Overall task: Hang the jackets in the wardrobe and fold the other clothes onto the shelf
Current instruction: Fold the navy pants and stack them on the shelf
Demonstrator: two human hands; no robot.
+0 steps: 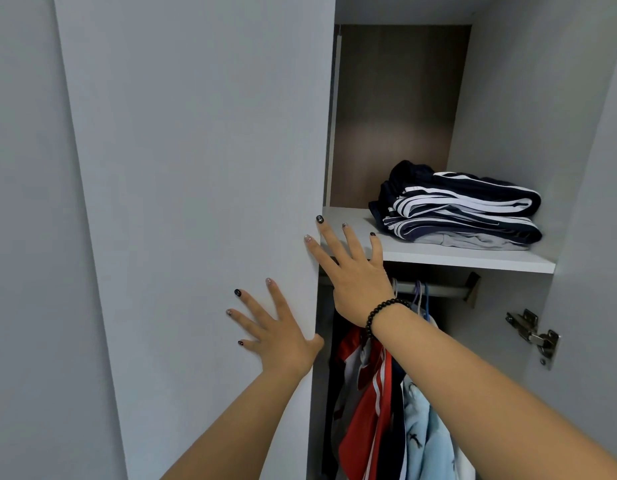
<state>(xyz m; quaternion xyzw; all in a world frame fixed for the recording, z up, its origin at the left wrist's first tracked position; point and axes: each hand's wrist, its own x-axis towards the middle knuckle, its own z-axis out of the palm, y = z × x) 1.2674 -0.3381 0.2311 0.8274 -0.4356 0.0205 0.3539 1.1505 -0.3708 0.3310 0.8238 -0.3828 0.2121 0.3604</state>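
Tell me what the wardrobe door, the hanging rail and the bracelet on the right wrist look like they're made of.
Wardrobe door: probably laminated board, matte pale grey, smooth and grainless. Hanging rail: likely metal, with a dull silver sheen. Bracelet: glossy black round beads; stone, glass or plastic cannot be told.

I see a flat white wardrobe shelf carrying a folded stack of navy, white-striped clothes toward its right side.

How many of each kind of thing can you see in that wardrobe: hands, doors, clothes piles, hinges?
Hands: 2, left hand and right hand
Doors: 2, left door, right door
Folded clothes stacks: 1, stack
Hinges: 1, hinge
Total: 6
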